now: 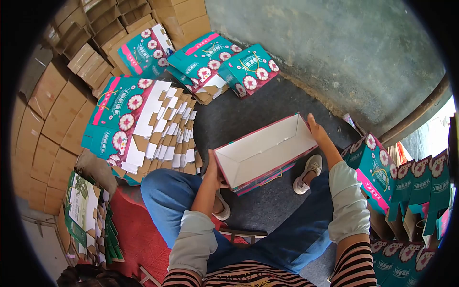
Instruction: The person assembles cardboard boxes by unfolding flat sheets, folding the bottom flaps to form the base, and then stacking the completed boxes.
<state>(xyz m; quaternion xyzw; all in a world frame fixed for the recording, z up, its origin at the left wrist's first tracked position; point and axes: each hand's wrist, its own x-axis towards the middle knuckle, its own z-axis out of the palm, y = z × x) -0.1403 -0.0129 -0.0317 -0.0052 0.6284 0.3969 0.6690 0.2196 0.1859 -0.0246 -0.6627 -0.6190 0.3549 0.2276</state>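
I held the open gift box [262, 154] above my lap, its white inside facing up, with my left hand [214, 168] clasped around its near end and my right hand [316, 130] pressed flat against the far end, fingers closed on the wall. A fanned stack of flat box blanks [143, 129] lay on the floor to my left, folded boxes [382, 167] stood on my right.

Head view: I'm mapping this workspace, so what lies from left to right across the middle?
Brown cartons → flat teal boxes → left hand → open box → right hand → folded teal boxes.
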